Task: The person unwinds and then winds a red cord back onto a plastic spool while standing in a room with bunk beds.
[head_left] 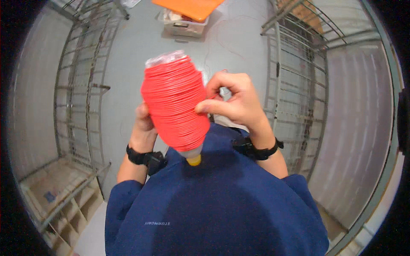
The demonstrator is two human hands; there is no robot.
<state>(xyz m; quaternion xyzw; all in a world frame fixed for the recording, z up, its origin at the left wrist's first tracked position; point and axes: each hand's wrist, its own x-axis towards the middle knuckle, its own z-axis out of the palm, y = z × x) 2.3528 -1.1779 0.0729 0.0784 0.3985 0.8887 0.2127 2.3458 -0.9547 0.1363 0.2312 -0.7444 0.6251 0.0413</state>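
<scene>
A clear plastic bottle (195,152) tilts in front of my chest, its yellow cap (194,160) toward me and its base pointing away. Many tight turns of red cord (175,100) cover nearly all of it; bare plastic shows only at the two ends. My left hand (144,120) grips the bottle from the left side, with most of its fingers hidden behind the coil. On the right, my right hand (234,100) has thumb and forefinger closed at the coil's side, where a short red stretch of cord shows between them.
A clear storage bin (184,28) with an orange board (192,7) over it stands on the grey floor (132,47) ahead. Metal wire racks (79,85) line the left, with more racks (294,81) to the right. A wooden compartment shelf (68,205) sits at lower left.
</scene>
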